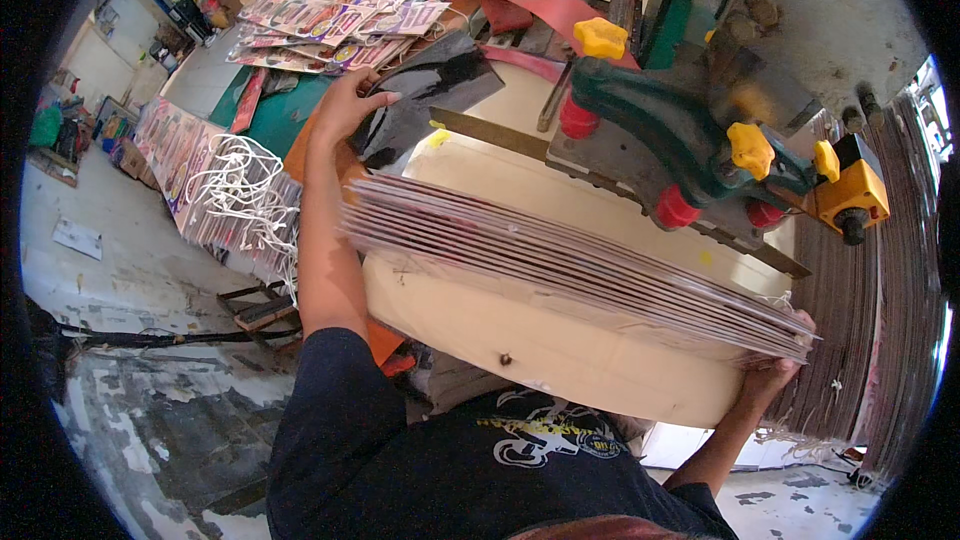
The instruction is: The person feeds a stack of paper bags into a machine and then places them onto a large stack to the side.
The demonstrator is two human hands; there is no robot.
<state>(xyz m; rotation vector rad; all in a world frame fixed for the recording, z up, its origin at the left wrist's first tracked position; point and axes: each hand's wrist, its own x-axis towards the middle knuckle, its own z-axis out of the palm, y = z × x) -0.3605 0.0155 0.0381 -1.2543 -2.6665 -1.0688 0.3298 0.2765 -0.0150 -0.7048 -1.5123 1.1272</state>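
A long stack of thin, flat boards [580, 260], seen edge-on, lies tilted across the cream tabletop [480, 325]. Its left end is blurred and partly behind my left forearm. My right hand [782, 360] is closed around the stack's right end, thumb above and fingers below. Beyond the left end, my left hand [350, 105] has its thumb and curled fingers apart, with the thumb over the edge of a glossy black sheet [430, 90]. Whether it touches the sheet I cannot tell. Above the stack stands a dark green press [650, 110] with a long metal bar [490, 132].
Printed cards [330, 25] are piled at the far left. Another bundle [170, 155] with white cords [245, 190] is beside my left arm. Tall stacks of board [840, 320] stand at the right. Yellow knobs [750, 150] and a yellow control box [850, 195] jut from the press.
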